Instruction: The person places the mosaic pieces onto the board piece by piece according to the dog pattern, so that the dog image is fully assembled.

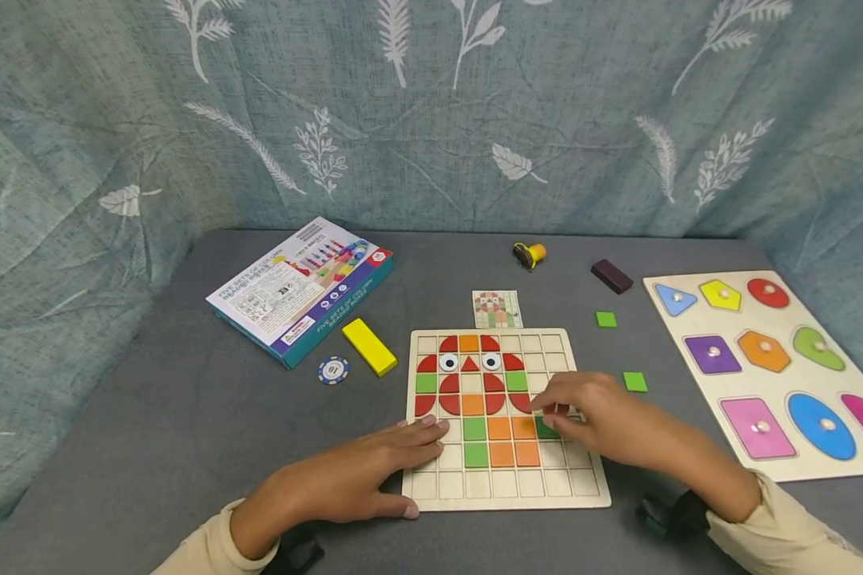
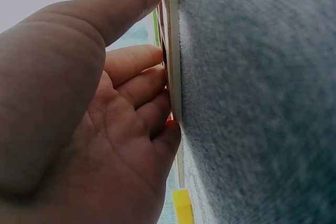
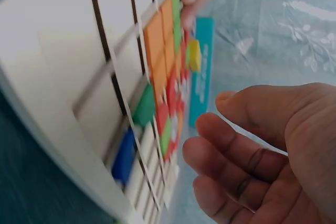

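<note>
A wooden grid board (image 1: 507, 483) lies on the grey tabletop, partly filled with red, orange and green tiles and two googly-eye pieces. My left hand (image 1: 359, 471) rests on the board's left edge, fingers stretched and thumb by the lower corner. Over the right part of the grid hovers my right hand (image 1: 604, 415), fingers loosely bent. In the right wrist view its fingertips (image 3: 205, 153) hold nothing and stand apart from the board. Near them sit a dark green tile (image 3: 144, 106) and a blue tile (image 3: 124, 156); the blue one is hidden by the hand in the head view.
A small picture card (image 1: 497, 309) touches the board's top. Leftward lie a box (image 1: 302, 287), a yellow block (image 1: 370, 346) and a poker chip (image 1: 333, 370). Rightward are green tiles (image 1: 634, 382), a dark block (image 1: 611, 276) and a knobbed shape puzzle (image 1: 755, 383).
</note>
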Tool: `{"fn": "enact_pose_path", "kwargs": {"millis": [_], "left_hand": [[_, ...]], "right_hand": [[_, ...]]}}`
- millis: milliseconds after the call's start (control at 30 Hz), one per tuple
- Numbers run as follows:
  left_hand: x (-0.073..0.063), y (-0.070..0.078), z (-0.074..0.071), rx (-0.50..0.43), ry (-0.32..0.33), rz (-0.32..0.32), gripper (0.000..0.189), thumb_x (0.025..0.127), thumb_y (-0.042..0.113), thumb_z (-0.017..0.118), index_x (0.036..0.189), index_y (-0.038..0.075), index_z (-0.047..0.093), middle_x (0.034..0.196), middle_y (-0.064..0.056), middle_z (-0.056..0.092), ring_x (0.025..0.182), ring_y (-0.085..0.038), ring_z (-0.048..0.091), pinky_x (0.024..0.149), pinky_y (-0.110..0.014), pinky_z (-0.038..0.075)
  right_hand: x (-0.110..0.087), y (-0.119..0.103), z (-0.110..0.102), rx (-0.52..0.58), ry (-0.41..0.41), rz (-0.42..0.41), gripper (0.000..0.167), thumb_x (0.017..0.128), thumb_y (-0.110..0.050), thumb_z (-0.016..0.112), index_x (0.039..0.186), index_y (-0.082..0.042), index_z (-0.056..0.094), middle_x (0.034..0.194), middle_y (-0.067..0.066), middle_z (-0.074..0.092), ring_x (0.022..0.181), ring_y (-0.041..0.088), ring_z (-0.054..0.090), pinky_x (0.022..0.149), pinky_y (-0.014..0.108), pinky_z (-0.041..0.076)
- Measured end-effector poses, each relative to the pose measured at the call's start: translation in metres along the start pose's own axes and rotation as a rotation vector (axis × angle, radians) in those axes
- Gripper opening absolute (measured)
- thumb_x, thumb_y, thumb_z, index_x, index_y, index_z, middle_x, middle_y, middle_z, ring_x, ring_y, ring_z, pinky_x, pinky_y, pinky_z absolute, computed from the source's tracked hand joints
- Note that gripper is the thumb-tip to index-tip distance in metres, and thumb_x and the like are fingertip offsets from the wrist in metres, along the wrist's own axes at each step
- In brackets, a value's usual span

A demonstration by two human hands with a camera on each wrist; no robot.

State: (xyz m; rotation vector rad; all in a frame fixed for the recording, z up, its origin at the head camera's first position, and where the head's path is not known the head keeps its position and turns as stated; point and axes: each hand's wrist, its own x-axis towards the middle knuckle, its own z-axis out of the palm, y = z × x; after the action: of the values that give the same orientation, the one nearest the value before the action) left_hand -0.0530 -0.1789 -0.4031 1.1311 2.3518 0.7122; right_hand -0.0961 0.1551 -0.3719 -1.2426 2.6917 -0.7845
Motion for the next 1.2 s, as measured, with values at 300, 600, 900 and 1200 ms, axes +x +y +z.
{"fn": "enact_pose_path", "kwargs": {"millis": [300, 600, 900, 1200], "left_hand": [[-0.001, 0.002, -0.002, -0.018, -0.011, -0.028, 0.071, 0.090, 0.029, 0.071, 0.150, 0.011, 0.039, 0.159, 0.004, 0.022, 0.146, -0.014, 0.016, 0.116, -0.040, 0.018], [-0.002, 0.003, -0.002, -0.019, -0.020, -0.046, 0.070, 0.090, 0.031, 0.070, 0.150, 0.012, 0.038, 0.159, 0.006, 0.022, 0.146, -0.013, 0.016, 0.115, -0.040, 0.021], [0.000, 0.003, -0.003, -0.031, -0.035, -0.052, 0.070, 0.091, 0.031, 0.069, 0.150, 0.013, 0.037, 0.160, 0.007, 0.020, 0.146, -0.012, 0.014, 0.116, -0.040, 0.019], [0.000, 0.003, -0.003, -0.037, -0.028, -0.049, 0.070, 0.090, 0.030, 0.070, 0.150, 0.012, 0.038, 0.160, 0.007, 0.021, 0.146, -0.012, 0.014, 0.116, -0.040, 0.021]], "right_hand": [[-0.010, 0.019, -0.019, -0.031, 0.096, 0.064, 0.021, 0.085, 0.002, 0.071, 0.104, -0.006, 0.073, 0.092, -0.007, 0.065, 0.079, 0.005, 0.057, 0.065, 0.029, 0.054], [-0.027, 0.043, -0.021, -0.074, 0.118, 0.082, 0.021, 0.086, -0.005, 0.073, 0.106, -0.010, 0.073, 0.097, -0.010, 0.065, 0.086, 0.006, 0.058, 0.070, 0.032, 0.053], [-0.039, 0.056, -0.018, -0.105, 0.050, 0.160, 0.028, 0.084, -0.009, 0.075, 0.112, -0.009, 0.072, 0.107, -0.003, 0.065, 0.102, 0.022, 0.061, 0.083, 0.046, 0.051], [-0.041, 0.059, -0.013, -0.099, 0.035, 0.198, 0.030, 0.084, -0.006, 0.075, 0.113, -0.008, 0.072, 0.109, 0.000, 0.064, 0.104, 0.024, 0.059, 0.085, 0.049, 0.050]]}}
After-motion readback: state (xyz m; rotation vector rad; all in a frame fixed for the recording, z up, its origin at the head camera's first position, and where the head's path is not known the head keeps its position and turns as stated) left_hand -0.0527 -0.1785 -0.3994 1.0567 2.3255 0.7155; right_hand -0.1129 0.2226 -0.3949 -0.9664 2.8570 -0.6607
